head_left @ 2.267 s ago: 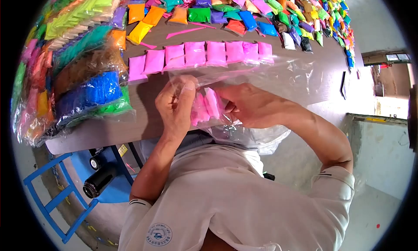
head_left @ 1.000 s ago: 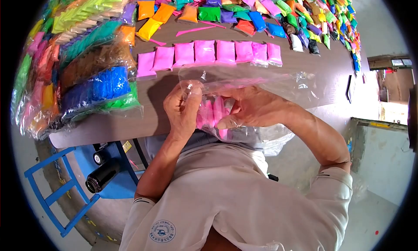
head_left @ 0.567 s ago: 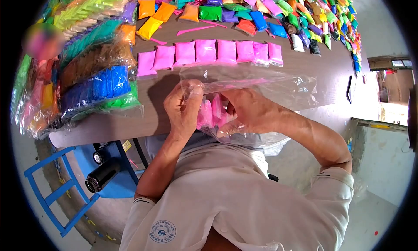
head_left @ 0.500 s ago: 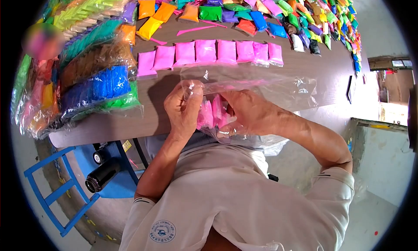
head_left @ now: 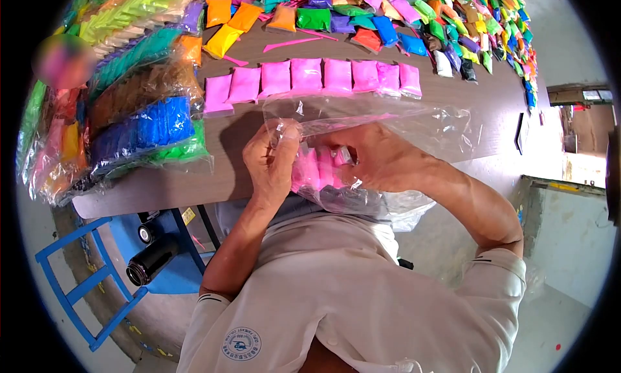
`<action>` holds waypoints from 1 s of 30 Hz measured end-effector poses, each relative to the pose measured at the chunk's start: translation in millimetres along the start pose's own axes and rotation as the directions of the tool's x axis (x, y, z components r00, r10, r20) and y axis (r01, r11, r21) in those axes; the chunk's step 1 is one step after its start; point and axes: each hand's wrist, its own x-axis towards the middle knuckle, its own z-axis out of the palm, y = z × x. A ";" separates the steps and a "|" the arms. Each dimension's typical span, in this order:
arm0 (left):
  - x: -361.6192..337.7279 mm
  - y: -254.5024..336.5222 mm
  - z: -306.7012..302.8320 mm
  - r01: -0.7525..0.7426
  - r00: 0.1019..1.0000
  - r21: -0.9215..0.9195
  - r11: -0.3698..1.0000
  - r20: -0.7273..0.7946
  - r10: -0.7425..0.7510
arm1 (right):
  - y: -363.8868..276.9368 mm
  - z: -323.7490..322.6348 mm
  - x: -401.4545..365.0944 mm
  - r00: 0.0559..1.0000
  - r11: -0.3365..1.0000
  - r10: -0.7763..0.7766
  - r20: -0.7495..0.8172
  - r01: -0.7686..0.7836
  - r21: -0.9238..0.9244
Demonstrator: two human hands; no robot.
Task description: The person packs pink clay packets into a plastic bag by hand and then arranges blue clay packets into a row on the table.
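My left hand [head_left: 268, 163] grips the edge of a large clear plastic bag [head_left: 433, 124], thumb on top. Inside the bag, close to my left hand, several small pink packets [head_left: 314, 169] stand side by side. My right hand [head_left: 381, 158] reaches into the bag from the right, its fingers curled round the end of the pink packets; some fingertips are hidden. Beyond the bag, a row of pink packets [head_left: 305, 75] lies on the brown table [head_left: 239, 130].
Bags of blue packets [head_left: 145, 130], brown packets [head_left: 139, 95] and other colours are stacked at the left. A heap of mixed packets [head_left: 446, 23] covers the far side. Pink strips [head_left: 291, 44] lie before it. Below the table, a black flask [head_left: 152, 262] lies on a blue chair [head_left: 174, 276].
My right hand has shifted slightly to the right inside the bag, and the pink packets show more plainly between my hands. My left hand has hardly moved.
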 end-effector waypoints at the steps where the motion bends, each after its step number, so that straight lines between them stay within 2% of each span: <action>1: 0.1 -0.5 0.0 -0.004 1.000 0.001 1.000 -0.001 0.004 | -2.8 -0.9 -0.2 0.999 0.999 0.052 -0.015 -0.052 -0.001; 5: 0.0 1.1 0.3 0.023 1.000 0.015 1.000 0.001 -0.023 | -7.6 0.2 1.0 0.982 0.982 0.187 -0.027 -0.186 0.036; 8: 0.0 2.6 1.0 0.010 1.000 0.018 1.000 -0.004 -0.010 | -5.3 2.1 0.2 0.950 0.931 0.310 0.046 -0.313 0.188; 11: 0.4 -4.3 -3.5 0.002 1.000 0.010 1.000 0.005 -0.002 | -4.9 -4.2 -4.4 0.981 0.950 0.176 0.087 -0.192 0.248; 14: -0.4 -2.0 -0.2 -0.013 1.000 -0.008 1.000 -0.009 0.013 | 4.6 -0.8 -9.2 0.986 0.974 0.132 0.099 -0.148 0.171; 17: -0.3 -4.9 0.1 -0.047 0.999 0.026 0.999 0.007 0.047 | 9.8 18.2 -10.7 0.981 0.990 -0.142 -0.129 0.142 -0.006; 20: -0.8 -1.1 0.7 -0.041 0.999 0.046 0.998 0.005 0.041 | 11.5 22.4 -6.9 0.996 0.996 -0.086 0.001 0.086 0.022; 23: 0.0 0.8 -0.2 -0.069 0.997 0.046 0.997 0.023 0.068 | 11.3 23.3 -5.7 0.990 0.991 -0.133 -0.052 0.132 -0.031; 26: 0.7 7.0 2.2 0.012 1.000 0.049 0.999 -0.011 -0.011 | 9.5 13.6 -0.4 0.941 0.951 -0.302 -0.152 0.285 -0.122; 29: 8.4 8.1 3.8 -0.073 0.997 0.035 0.997 -0.034 0.074 | -2.7 -3.2 6.5 0.968 0.963 -0.208 -0.140 0.177 -0.205; 30: 11.9 10.6 3.6 -0.093 0.995 0.051 0.994 -0.028 0.094 | -6.8 -8.7 9.4 0.996 0.972 -0.066 -0.054 0.051 -0.231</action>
